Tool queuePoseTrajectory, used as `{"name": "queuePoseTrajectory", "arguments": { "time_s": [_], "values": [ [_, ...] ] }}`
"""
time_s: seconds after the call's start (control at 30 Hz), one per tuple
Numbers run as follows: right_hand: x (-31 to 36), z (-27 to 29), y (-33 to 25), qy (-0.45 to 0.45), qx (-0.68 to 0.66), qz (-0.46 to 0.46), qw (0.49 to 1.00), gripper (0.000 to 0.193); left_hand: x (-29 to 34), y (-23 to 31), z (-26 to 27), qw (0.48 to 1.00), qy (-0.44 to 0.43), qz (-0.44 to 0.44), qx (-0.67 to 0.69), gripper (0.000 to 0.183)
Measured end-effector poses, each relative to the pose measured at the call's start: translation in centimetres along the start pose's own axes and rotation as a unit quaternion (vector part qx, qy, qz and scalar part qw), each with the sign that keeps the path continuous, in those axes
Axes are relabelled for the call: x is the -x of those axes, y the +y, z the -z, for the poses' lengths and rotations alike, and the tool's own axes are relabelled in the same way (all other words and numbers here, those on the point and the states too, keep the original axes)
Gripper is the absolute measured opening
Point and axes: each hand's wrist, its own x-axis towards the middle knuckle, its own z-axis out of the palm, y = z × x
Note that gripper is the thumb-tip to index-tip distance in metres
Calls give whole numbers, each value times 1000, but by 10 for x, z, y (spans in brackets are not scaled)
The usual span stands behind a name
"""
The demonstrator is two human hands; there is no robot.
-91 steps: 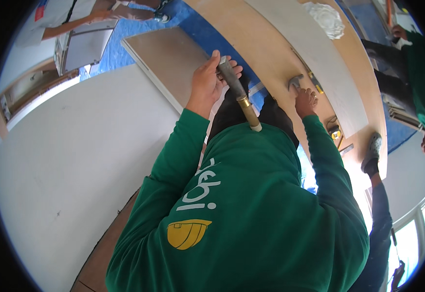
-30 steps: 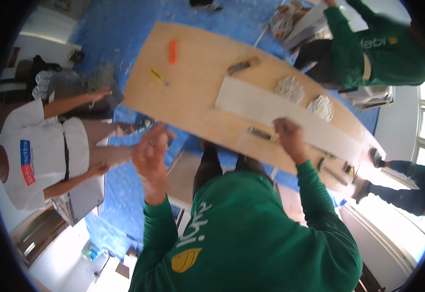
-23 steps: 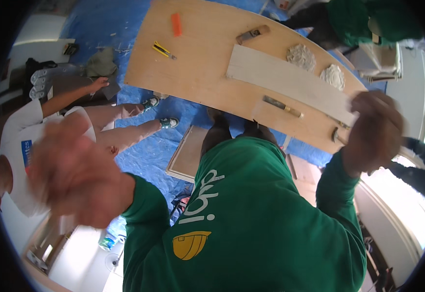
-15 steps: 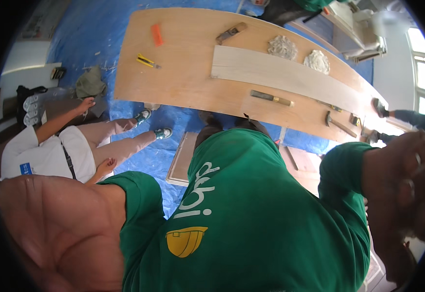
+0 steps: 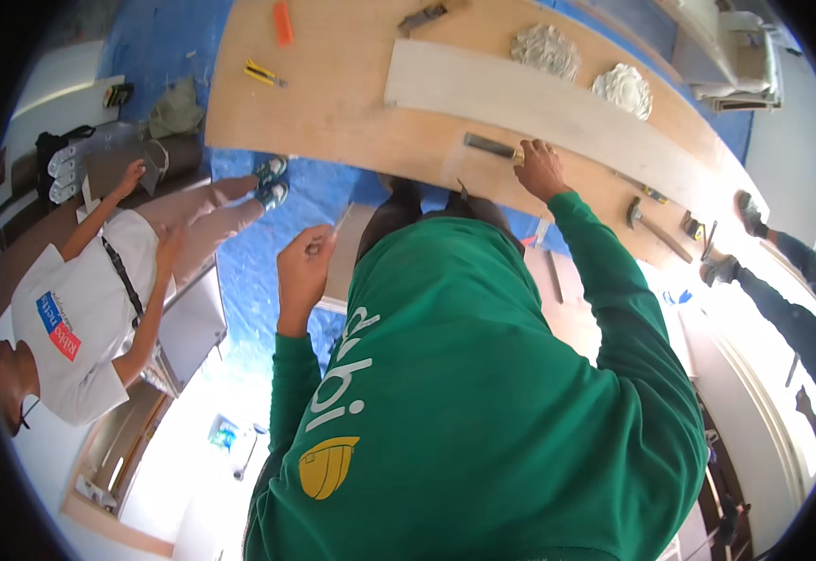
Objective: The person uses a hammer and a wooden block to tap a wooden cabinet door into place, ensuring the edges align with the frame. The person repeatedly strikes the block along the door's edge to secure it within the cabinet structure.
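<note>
My right hand is over the bench, fingers closed round the handle of a chisel. Its broad dark blade points left and lies on the wood; most of the handle is hidden by the hand. Behind it stretches a long pale board. My left hand is raised off the near side of the bench with its fingers curled together. Something thin and pale seems to stick out from its fingertips, too small to name.
On the plywood bench are a yellow utility knife, an orange block, a wooden plane, two crumpled silvery bundles and a hammer. One person is at left, another person's arm at right.
Both my arms, raised close to the camera before, have come down. The right hand has reached the chisel's handle; the left is now in front of my body. The person at left has shifted their hands.
</note>
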Motion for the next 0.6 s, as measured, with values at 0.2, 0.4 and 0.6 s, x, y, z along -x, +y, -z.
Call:
{"name": "queuePoseTrajectory", "arguments": {
  "time_s": [0.2,0.4,0.6],
  "values": [
    [-16,-68,28,22,89,54,994,32,75,-25,-17,989,27,145,0,33],
    [-41,-52,36,-39,-34,103,993,27,68,7,-44,989,38,133,48,35],
    [19,45,-53,-1,-231,178,956,38,35,44,-78,982,-2,62,178,41]
  ]
}}
